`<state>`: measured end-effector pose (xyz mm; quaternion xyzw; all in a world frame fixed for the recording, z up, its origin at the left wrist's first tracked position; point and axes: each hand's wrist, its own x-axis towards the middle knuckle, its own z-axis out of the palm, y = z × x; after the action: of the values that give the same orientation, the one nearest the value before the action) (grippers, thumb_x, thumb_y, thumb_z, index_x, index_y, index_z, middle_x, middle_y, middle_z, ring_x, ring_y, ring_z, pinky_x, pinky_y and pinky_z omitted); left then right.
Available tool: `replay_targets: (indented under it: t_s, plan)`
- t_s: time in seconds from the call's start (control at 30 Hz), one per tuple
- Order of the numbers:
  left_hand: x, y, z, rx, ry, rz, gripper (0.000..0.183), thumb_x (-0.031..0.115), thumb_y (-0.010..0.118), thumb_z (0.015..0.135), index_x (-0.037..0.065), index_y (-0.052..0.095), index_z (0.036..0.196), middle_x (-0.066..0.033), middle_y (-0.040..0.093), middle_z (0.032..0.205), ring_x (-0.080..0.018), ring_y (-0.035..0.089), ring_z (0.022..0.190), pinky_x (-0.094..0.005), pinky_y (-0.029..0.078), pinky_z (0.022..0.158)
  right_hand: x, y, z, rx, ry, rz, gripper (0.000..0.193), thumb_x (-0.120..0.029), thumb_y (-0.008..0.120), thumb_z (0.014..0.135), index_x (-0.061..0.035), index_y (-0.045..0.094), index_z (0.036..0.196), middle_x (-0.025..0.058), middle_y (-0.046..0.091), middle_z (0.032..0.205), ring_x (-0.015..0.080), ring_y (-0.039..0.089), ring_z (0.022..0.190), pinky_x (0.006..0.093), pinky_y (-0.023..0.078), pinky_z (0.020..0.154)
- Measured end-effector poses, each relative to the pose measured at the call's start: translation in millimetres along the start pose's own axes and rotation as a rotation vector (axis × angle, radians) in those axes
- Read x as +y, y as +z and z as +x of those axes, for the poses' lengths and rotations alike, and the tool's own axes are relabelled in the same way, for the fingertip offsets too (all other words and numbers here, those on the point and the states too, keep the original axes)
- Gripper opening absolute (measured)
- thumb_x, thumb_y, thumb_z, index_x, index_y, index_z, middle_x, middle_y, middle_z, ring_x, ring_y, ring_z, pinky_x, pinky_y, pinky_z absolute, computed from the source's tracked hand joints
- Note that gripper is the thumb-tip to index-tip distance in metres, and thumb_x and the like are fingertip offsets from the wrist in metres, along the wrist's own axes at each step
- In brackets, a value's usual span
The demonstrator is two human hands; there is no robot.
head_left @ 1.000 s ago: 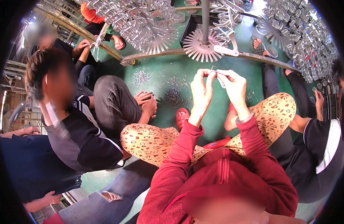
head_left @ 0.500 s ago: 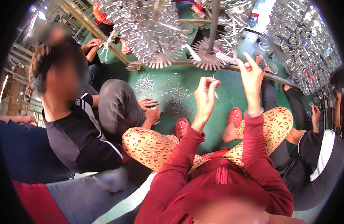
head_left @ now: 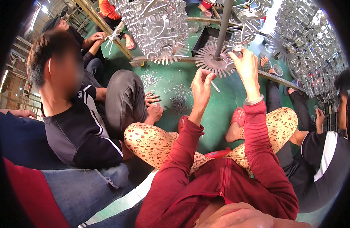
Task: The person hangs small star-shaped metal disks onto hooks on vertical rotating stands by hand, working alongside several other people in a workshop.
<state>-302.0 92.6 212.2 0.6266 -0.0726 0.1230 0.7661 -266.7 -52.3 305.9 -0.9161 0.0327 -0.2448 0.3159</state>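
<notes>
My left hand [head_left: 201,85] is closed in a pinch above the green floor. A thin, short silvery metal piece [head_left: 215,87] sticks out below its fingertips. Farther right, my right hand [head_left: 247,70] reaches up with thumb and fingers pinched on a small silvery metal part [head_left: 237,49], mostly covered by the fingers. That part is at the lower end of a hanging column of bent metal pieces [head_left: 251,19]. Just left of the right hand, a toothed grey metal disc [head_left: 208,64] sits around an upright pole [head_left: 223,32].
Small metal bits [head_left: 178,102] lie piled on the floor. A black tray [head_left: 203,40] stands behind the disc. Dense clusters of metal parts [head_left: 154,32] hang at left and right. One co-worker [head_left: 76,125] sits close on my left, another [head_left: 323,159] on my right.
My right hand has gone from fingers spread to a pinch on a part at the hanging column. My left hand still holds its piece, slightly farther left and up. The view has shifted slightly.
</notes>
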Motion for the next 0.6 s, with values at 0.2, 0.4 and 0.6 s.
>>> replay_targets:
  t_s: [0.2,0.4,0.6]
  plan:
    - [2.5,-6.2,-1.0,-0.164,-0.055,-0.155,0.011,0.009,0.057,0.088,0.000,0.052,0.091,-0.0106,0.064,0.088,-0.0163,0.062,0.085,-0.0289,0.048,0.080,8.4,9.0,-12.3,-0.095,-0.060,0.200,0.025,-0.019,0.069,0.076,-0.0014,0.067,0.094,0.0114,0.064,0.067,0.0192,0.061,0.054,0.0304,0.048,0.055]
    - [3.9,-1.4,-5.2,-0.325,-0.121,-0.299,0.009,0.008,0.057,0.088,0.002,0.052,0.091,-0.0108,0.065,0.088,-0.0155,0.061,0.084,-0.0282,0.047,0.079,11.4,11.8,-14.8,-0.243,-0.017,0.481,0.020,-0.013,0.066,0.080,-0.0020,0.068,0.097,0.0047,0.065,0.067,0.0064,0.055,0.048,0.0225,0.042,0.044]
    - [3.7,7.7,-1.4,-0.349,-0.115,-0.392,0.009,0.010,0.058,0.088,0.003,0.051,0.089,-0.0083,0.064,0.086,-0.0152,0.062,0.085,-0.0269,0.047,0.077,16.1,18.7,-11.6,-0.214,-0.080,0.563,0.021,-0.012,0.067,0.080,-0.0023,0.068,0.098,0.0042,0.062,0.064,0.0062,0.053,0.049,0.0218,0.042,0.046]
